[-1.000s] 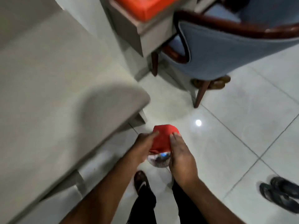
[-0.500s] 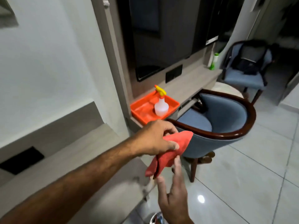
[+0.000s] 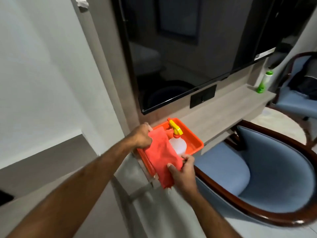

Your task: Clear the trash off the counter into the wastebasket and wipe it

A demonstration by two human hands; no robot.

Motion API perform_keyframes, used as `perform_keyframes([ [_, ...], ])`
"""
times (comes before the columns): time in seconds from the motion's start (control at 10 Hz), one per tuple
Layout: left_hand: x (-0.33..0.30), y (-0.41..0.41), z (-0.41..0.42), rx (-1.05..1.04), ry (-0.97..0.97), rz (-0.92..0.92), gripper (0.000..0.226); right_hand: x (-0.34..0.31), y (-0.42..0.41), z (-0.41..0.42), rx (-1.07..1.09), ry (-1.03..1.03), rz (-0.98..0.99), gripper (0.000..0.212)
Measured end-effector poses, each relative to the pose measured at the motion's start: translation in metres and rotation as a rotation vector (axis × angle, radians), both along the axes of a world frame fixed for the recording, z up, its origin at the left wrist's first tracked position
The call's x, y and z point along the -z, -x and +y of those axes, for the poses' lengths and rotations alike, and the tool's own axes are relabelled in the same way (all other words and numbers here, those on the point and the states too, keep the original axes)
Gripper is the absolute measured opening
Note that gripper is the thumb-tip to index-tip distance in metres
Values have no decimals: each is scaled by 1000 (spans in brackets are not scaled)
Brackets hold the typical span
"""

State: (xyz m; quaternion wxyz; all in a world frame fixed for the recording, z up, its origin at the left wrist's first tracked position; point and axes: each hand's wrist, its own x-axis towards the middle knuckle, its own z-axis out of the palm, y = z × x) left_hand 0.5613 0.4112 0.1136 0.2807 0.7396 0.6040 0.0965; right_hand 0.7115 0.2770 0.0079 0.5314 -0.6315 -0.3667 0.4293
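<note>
Two bare forearms reach in from the bottom edge, no sleeve, watch or band on either. The left hand [image 3: 141, 137] and right hand [image 3: 184, 174] are ungloved, without rings; short plain nails show on the fingers [image 3: 170, 166]

Blue armchair [image 3: 267, 177], white wall [image 3: 39, 74]

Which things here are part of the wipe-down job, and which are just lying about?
Part of the job: red cloth, held by left hand and right hand; spray bottle; orange tray; counter.

Just lying about: green bottle, blue chair, dark screen, second chair.
</note>
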Motion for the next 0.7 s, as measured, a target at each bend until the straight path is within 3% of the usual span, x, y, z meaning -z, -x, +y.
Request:
perform_keyframes([
  [0.2, 73, 2, 54, -37, -94, 93, 27, 34, 14, 79, -198, 103, -439, 26],
  [0.4, 98, 16, 48, 142, -119, 296, 36, 41, 27, 113, -278, 285, -486, 33],
  [0.5, 98, 24, 27, 203, -143, 349, 45, 35, 27, 120, -511, 322, -769, 34],
  [0.6, 97, 44, -9, 146, -338, 445, 46, 15, 31, 118, -772, 289, -955, 29],
  [0.7, 74, 74, -53, -6, -426, 562, 51, -21, 36, 107, -851, 399, -829, 32],
])
